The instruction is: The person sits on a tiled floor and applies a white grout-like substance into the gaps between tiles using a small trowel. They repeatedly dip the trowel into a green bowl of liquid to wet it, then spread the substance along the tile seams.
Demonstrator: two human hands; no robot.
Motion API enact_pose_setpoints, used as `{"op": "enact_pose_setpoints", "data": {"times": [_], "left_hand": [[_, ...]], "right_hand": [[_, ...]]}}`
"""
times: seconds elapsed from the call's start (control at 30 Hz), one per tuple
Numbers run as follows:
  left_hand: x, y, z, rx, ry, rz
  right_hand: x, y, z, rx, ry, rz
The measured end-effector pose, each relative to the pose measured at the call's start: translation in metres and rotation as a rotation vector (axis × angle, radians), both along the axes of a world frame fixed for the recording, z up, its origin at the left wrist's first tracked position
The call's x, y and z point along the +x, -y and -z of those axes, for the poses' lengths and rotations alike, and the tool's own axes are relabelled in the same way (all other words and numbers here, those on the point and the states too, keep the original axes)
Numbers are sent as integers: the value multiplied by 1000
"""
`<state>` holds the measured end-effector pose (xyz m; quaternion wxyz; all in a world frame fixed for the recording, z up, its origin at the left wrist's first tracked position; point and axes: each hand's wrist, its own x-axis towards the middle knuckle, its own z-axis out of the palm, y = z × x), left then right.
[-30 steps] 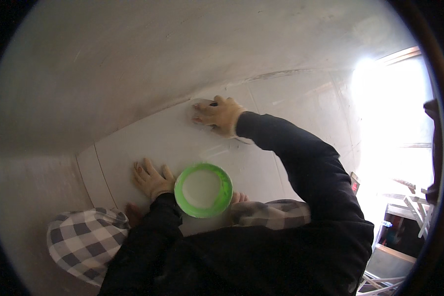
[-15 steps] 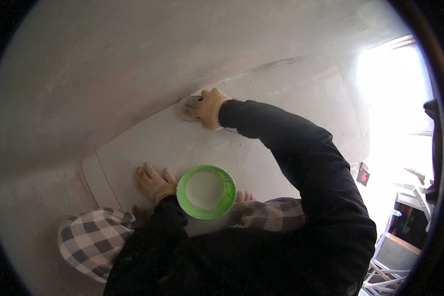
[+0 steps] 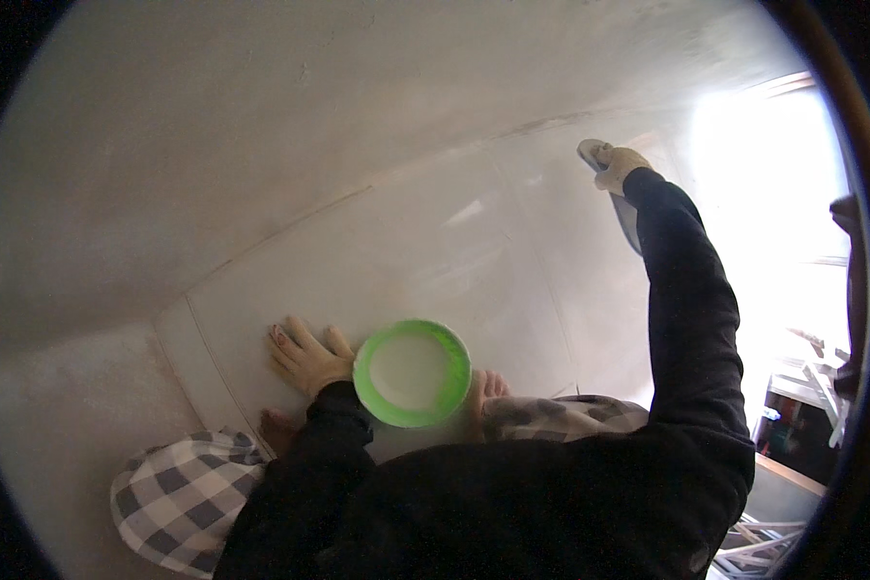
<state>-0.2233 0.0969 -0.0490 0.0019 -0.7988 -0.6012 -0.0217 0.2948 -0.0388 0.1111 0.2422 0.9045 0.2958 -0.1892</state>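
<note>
My left hand (image 3: 309, 358), in a pale work glove, lies flat with fingers spread on the smooth white surface (image 3: 396, 261). Close to its right is a round green tub (image 3: 364, 387) with off-white, milky contents. Far out at the upper right, my right hand (image 3: 623, 170), also gloved, is closed on a grey trowel (image 3: 628, 224) with a long blade and rounded end. Part of the blade is hidden behind my hand and sleeve. The trowel is tilted against the pale surface; whether its whole face touches cannot be told.
My bare foot (image 3: 491, 387) is just right of the tub, and checked trousers (image 3: 188, 498) cover my legs. A curved wall (image 3: 213, 164) meets the white surface along a seam. At the right are a bright opening (image 3: 773, 184) and a white metal frame (image 3: 759, 546) below.
My right hand has swept the trowel from the seam near the middle to the far upper right, its blade now tipped more edge-on. My left hand stays in place.
</note>
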Motion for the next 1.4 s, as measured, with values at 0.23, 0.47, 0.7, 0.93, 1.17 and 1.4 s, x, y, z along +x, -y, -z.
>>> {"op": "enact_pose_setpoints", "data": {"times": [0.23, 0.47, 0.7, 0.93, 1.17, 1.4], "left_hand": [[15, -6, 24, 5, 6, -11], [21, -12, 9, -43, -10, -18], [10, 0, -2, 41, -18, 4], [11, 4, 1, 17, -35, 4], [20, -3, 22, -27, -16, -15], [11, -4, 52, -57, -66, -19]], "right_hand": [[-60, -2, 10, -28, -153, -313], [-83, -92, 13, -86, -181, -504], [-50, -135, 68, -267, -239, -553], [-110, -9, 48, -329, -374, -515], [-168, 88, 55, -992, -822, -200], [-120, -30, 96, -224, -444, -683]]}}
